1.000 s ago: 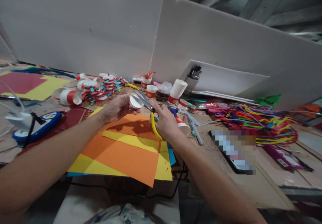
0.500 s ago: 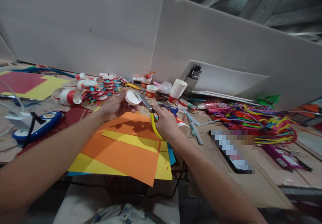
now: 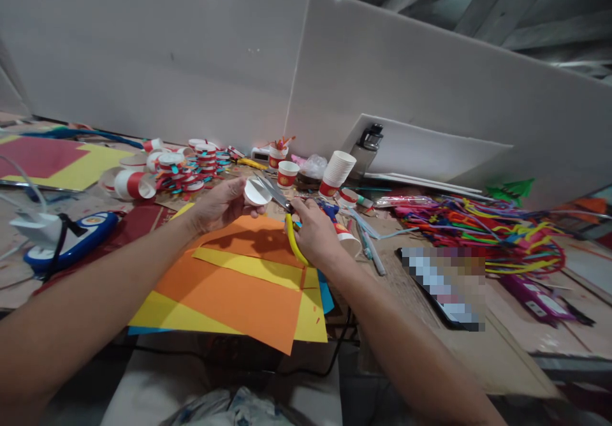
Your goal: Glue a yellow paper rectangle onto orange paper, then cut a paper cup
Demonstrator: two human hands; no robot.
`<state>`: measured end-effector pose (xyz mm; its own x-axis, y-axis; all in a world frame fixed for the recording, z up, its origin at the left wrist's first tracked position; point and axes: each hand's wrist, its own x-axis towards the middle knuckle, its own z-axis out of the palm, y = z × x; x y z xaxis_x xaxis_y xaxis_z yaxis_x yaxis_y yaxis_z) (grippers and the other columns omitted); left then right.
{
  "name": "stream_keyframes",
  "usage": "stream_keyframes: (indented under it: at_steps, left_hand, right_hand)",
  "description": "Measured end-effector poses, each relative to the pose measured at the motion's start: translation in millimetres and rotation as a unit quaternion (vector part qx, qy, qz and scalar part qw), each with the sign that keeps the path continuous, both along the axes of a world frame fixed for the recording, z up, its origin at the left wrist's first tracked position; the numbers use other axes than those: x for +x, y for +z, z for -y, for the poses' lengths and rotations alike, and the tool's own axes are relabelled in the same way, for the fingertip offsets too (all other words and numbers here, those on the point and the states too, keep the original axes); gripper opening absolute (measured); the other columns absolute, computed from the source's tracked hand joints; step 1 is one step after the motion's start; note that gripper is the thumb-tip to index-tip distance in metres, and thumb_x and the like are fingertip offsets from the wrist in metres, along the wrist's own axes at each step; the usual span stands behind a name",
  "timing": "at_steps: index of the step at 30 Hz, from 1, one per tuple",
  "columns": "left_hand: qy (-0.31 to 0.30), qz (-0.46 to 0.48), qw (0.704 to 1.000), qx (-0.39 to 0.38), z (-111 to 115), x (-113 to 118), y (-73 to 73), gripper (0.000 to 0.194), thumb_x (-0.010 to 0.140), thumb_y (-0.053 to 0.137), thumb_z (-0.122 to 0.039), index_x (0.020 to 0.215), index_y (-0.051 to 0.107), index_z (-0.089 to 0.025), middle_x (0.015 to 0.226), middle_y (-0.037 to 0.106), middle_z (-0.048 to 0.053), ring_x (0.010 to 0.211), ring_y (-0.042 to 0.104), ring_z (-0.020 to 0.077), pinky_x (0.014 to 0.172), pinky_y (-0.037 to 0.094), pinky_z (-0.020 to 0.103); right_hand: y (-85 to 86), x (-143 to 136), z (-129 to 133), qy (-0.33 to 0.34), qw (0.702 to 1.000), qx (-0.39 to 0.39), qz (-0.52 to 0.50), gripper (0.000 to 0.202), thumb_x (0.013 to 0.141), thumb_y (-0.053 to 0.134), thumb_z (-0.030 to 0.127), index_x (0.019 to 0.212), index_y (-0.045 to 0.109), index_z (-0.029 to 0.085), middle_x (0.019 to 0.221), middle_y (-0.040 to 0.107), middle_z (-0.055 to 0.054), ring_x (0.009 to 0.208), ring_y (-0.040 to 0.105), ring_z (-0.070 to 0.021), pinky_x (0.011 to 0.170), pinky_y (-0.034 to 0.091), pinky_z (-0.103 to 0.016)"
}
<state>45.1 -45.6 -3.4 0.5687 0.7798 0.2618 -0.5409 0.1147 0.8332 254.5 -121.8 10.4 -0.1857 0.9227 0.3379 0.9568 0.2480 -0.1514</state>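
My left hand (image 3: 222, 206) grips a shallow white paper cup base (image 3: 257, 192) by its left side, its round face tipped toward me. In my right hand (image 3: 310, 228) is a pair of yellow-handled scissors (image 3: 275, 191), fingers wrapped round the handles. The parted blades point up and left, with their tips at the cup base's upper edge; I cannot tell whether they touch it. Beneath both hands lie stacked sheets of orange paper (image 3: 229, 292) and yellow paper (image 3: 167, 311).
Cut red-and-white cup pieces (image 3: 179, 168) are heaped at left. Behind stand a paper cup (image 3: 287, 174), stacked cups (image 3: 338, 171) and a bottle (image 3: 366, 152). On the right are a phone (image 3: 440, 289) and colourful pipe cleaners (image 3: 468, 222); a blue-and-white device (image 3: 76, 241) lies left.
My left hand has shifted slightly right and tilted the cup base, bringing it closer to the scissors. My right hand stays nearly in place.
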Motion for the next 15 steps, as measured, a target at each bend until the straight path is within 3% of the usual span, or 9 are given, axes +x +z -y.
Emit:
stream_keyframes:
  at_steps: [10,15]
  left_hand:
    - [0.033,-0.036,0.999,-0.022,-2.9,-4.8,3.9,0.041,0.087,0.058,-0.047,0.097,0.066,-0.008,0.076,0.071,0.012,0.054,0.065,0.0156,0.049,0.055,0.023]
    - [0.045,-0.039,0.998,-0.022,-0.8,-1.3,7.3,0.053,0.087,0.051,-0.057,0.102,0.064,-0.007,0.086,0.072,0.015,0.065,0.069,0.0186,0.049,0.054,0.022]
  right_hand:
    - [1.7,0.5,-0.3,0.023,1.0,-0.001,-0.005,0.028,0.085,0.05,0.028,0.112,0.059,0.023,0.103,0.066,-0.008,0.091,0.06,-0.0231,0.073,0.043,-0.03]
    - [-2.0,0.2,-2.4,0.015,1.0,-0.004,-0.01,0.028,0.085,0.051,0.026,0.111,0.059,0.023,0.1,0.067,-0.008,0.09,0.06,-0.0228,0.073,0.042,-0.029]
